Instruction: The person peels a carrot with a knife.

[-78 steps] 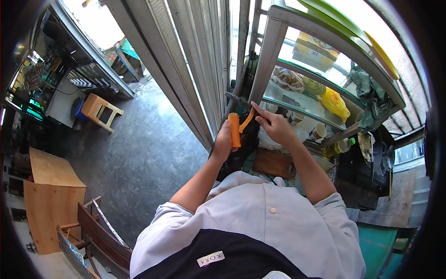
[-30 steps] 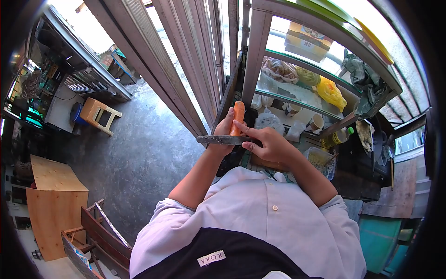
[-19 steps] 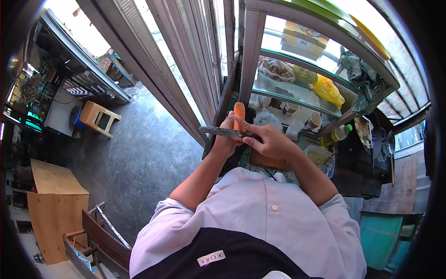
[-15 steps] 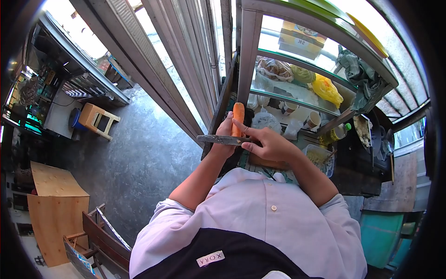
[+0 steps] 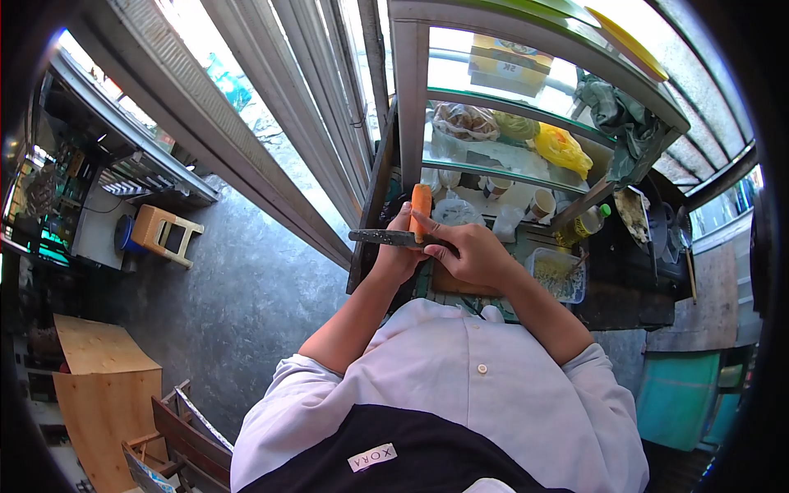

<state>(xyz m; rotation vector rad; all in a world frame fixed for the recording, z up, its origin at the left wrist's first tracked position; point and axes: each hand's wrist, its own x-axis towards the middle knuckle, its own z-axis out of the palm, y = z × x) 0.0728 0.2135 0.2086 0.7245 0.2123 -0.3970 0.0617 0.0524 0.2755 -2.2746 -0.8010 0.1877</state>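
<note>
- Left hand (image 5: 397,251) clamped round carrot (image 5: 421,207), upright above table (image 5: 612,287), far end free for peeling.
- Right hand (image 5: 472,255) grips knife (image 5: 382,238), blade crosswise against carrot, pointing left.

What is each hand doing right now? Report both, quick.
Left hand: closed around the carrot, held upright.
Right hand: closed on the knife, blade lying across the carrot.
</note>
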